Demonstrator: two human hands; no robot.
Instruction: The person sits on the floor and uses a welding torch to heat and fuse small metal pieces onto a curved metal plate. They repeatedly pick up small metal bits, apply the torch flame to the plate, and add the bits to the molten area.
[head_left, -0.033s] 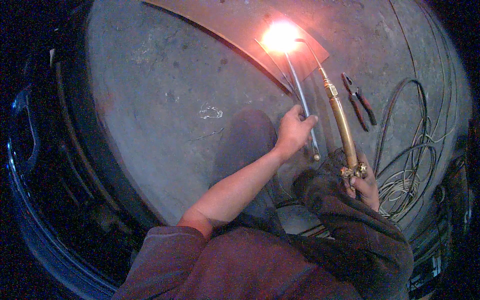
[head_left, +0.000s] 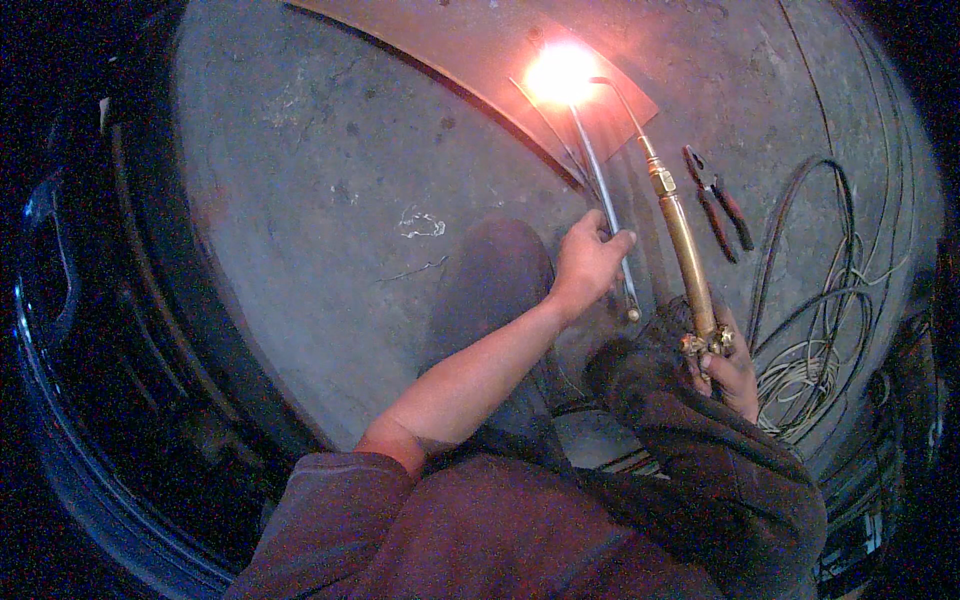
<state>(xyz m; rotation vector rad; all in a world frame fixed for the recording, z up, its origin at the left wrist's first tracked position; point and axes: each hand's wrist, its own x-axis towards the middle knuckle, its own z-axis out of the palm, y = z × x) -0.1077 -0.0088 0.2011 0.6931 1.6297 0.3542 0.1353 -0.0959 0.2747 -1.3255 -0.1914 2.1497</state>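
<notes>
My left hand (head_left: 588,262) is closed around a slim silvery metal rod (head_left: 592,150) with a rounded knob at its near end. A thinner rod (head_left: 548,125) slants alongside it, and I cannot tell whether my fingers grip that too. My right hand (head_left: 735,378) is wrapped round the valve end of a brass gas torch (head_left: 684,240). The torch's bent tip points left into a dazzling glow (head_left: 562,73), where the silvery rod's far end is lost. Beneath the glow lies a flat reddish metal sheet (head_left: 625,105); glare hides the heated spot.
Pliers with dark red handles (head_left: 716,190) lie on the grey floor (head_left: 300,150) right of the torch. Farther right are looped dark hoses (head_left: 852,195) and a coil of pale cable (head_left: 800,375). A bit of thin wire (head_left: 415,270) lies left of my knee.
</notes>
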